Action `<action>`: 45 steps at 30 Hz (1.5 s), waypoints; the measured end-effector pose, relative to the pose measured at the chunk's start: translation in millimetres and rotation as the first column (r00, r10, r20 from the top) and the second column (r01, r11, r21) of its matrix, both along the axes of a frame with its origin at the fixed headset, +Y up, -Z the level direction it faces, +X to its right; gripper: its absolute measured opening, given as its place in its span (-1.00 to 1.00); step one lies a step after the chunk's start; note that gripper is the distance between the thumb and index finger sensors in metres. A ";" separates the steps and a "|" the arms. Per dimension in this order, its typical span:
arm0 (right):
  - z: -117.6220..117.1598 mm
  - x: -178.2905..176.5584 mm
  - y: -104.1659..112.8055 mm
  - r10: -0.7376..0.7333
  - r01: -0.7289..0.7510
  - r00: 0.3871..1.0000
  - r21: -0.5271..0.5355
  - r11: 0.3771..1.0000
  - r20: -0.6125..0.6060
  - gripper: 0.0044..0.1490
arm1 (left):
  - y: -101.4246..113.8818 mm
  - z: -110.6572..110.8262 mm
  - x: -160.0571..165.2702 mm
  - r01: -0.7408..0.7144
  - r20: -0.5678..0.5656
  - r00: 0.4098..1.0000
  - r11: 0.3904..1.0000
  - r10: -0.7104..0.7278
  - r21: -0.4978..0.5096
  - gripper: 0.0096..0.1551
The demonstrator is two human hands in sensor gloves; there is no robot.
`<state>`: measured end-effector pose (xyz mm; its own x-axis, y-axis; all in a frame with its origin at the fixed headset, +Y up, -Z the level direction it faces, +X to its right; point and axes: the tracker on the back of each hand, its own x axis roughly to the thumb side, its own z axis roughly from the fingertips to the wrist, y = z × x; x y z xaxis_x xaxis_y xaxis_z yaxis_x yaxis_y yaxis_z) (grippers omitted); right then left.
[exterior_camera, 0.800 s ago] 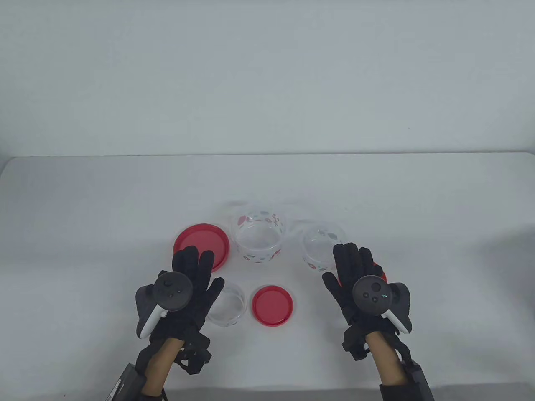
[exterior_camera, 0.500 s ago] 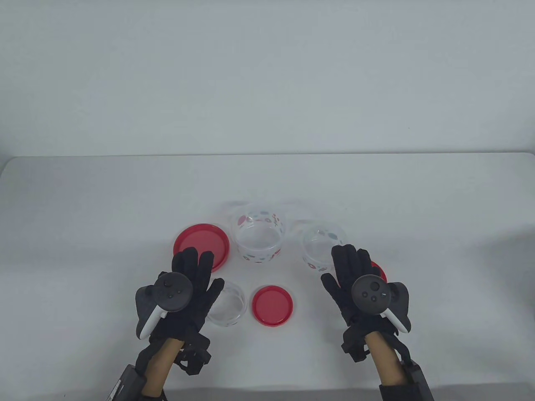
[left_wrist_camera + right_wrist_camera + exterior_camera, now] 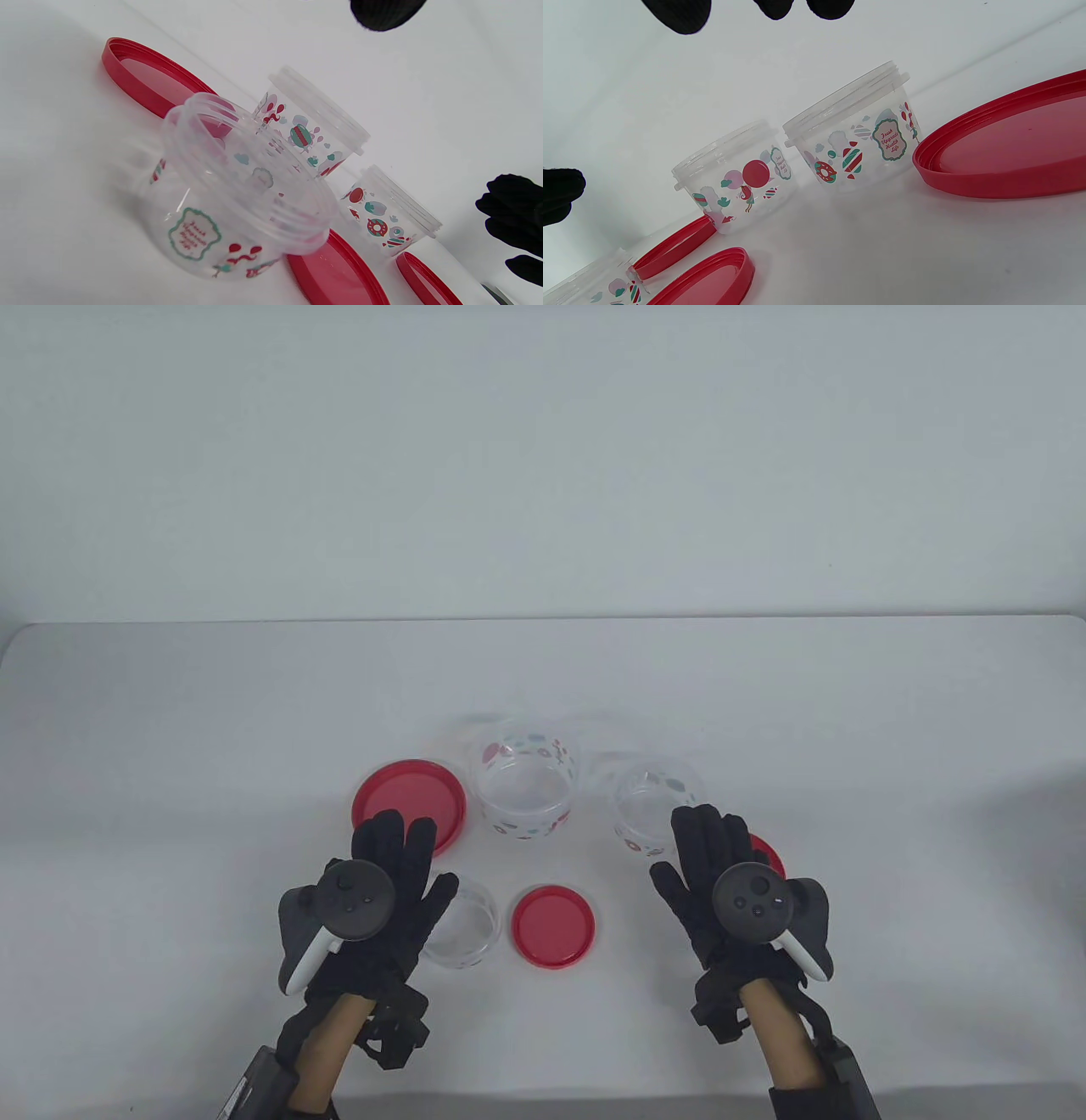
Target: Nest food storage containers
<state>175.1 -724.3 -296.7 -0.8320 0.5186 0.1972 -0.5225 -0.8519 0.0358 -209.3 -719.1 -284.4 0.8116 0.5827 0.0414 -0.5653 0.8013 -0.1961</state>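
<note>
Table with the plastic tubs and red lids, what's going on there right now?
Nothing is being held. Both gloved hands hover open above the table: the left hand beside the small tub, the right hand near the medium tub. The large tub stands between them at the back. All three tubs sit apart, open, none nested. Three red lids lie loose, including the large lid and small lid.

The table view looks down from above; both wrist views sit low and close, sharing the large container (image 3: 523, 797) (image 3: 312, 123) (image 3: 734, 176) ahead of the hands.
</note>
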 end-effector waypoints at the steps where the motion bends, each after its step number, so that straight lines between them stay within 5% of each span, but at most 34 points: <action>1: 0.0 0.0 -0.1 -0.001 0.001 1.000 -0.001 1.000 0.000 -0.10 | -0.1 0.1 0.2 0.002 0.001 1.000 1.000 -0.002 -0.003 -0.16; 20: 0.8 -0.1 -0.1 -0.050 0.050 0.999 0.003 0.999 0.002 -0.10 | -14.9 -5.1 5.8 0.208 0.000 0.978 0.967 -0.211 -0.144 -0.26; 37: 0.9 0.2 -0.3 -0.063 0.063 0.998 -0.029 0.998 0.009 -0.08 | -37.8 -11.7 2.6 0.109 -0.047 0.991 0.964 -0.124 -0.245 -0.34; 45: 0.6 -0.1 -0.1 -0.096 0.096 0.995 -0.034 0.995 -0.001 -0.08 | -36.5 -10.8 3.6 0.138 -0.064 0.986 0.966 -0.155 -0.218 -0.34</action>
